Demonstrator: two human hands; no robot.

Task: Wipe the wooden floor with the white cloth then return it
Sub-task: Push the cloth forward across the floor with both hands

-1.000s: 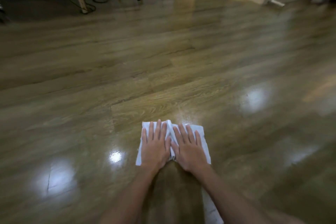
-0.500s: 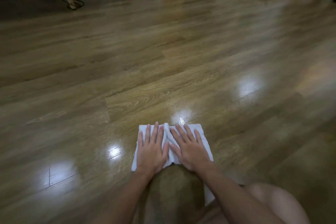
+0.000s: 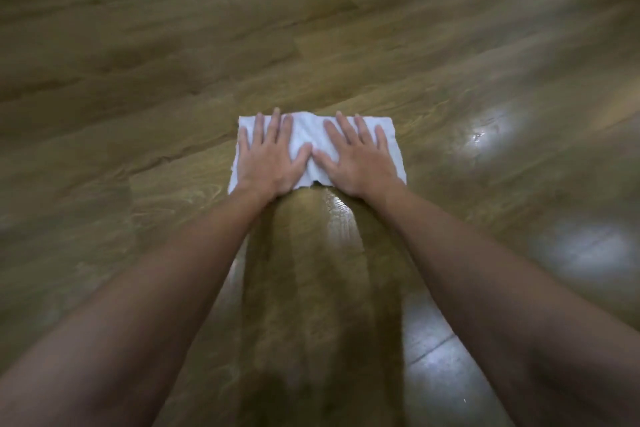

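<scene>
Hidden: floor edges blurred, both hands cover most of the white cloth [image 3: 308, 135] | Change: cloth now spread wider, hands further apart, far wall and stands gone from view | Hands: left hand [image 3: 268, 159] and right hand [image 3: 360, 163] flat, fingers straight, pressing cloth at frame centre | Surface: glossy wooden floor [image 3: 138, 45], light glare at right.

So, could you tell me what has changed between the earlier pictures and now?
The arms have stretched out and pushed the white cloth forward across the wooden floor. The left hand and right hand have spread apart, and the cloth lies wider and flatter. Both palms still press flat on it; nothing was gripped or released.
</scene>
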